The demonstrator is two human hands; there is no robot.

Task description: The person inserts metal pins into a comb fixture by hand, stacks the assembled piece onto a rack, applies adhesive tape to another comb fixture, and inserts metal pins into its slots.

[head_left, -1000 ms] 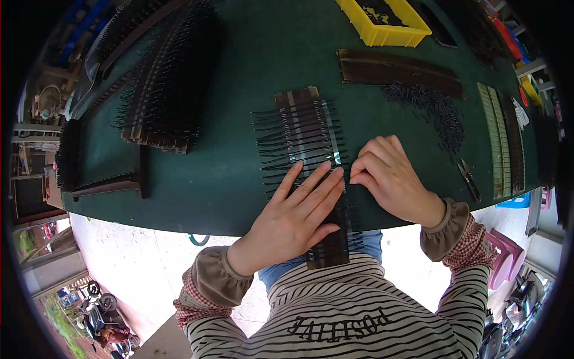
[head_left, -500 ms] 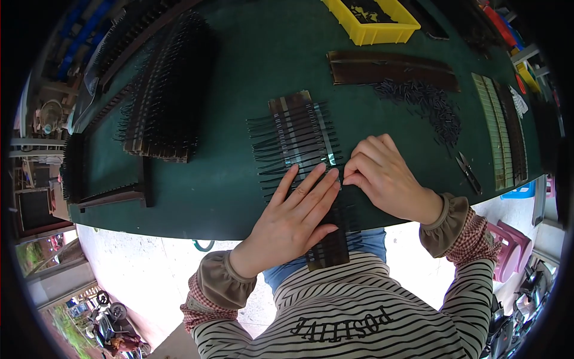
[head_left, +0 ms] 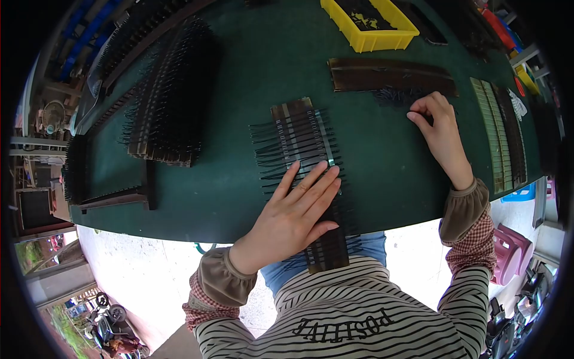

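Observation:
My left hand [head_left: 294, 212] lies flat, fingers spread, across a long dark strip [head_left: 292, 111] that runs from the table over its front edge to my lap. Thin black wire-like pieces [head_left: 266, 146] lie crosswise on the strip and stick out on both sides. A narrow shiny strip [head_left: 323, 139] runs lengthwise near its right side. My right hand [head_left: 441, 128] is over the right of the table, thumb and fingers curled together; whatever is between the fingertips is too small to make out. It partly hides a pile of small black pieces [head_left: 394, 96].
Behind the pile lies a dark brown board [head_left: 388, 76]. A yellow bin [head_left: 382, 42] holding dark bits stands at the back. Thick stacks of wired strips [head_left: 164, 102] are at left, with a dark frame [head_left: 116, 197] before them. Pale and dark strips [head_left: 493, 128] lie far right.
My right hand has moved from the strip's right side, away and rightward to the pile of small black pieces. My left hand has stayed flat on the strip.

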